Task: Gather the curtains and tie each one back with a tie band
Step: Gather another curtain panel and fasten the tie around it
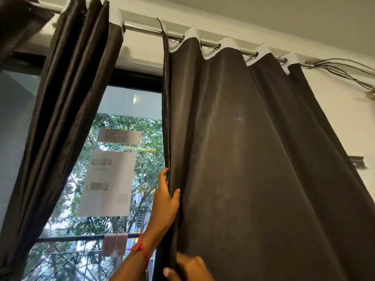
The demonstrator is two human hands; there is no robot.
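Beside the right curtain (253, 159) | left hand (166, 201) is pinching its edge high | right hand (189, 267) is gripping lower | it is spreading rightward

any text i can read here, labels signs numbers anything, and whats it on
Small sheet on the window glass: print too blurred to read.
Large sheet below it: print and blocks, too blurred to read.
Right curtain, left curtain, rod: no text.
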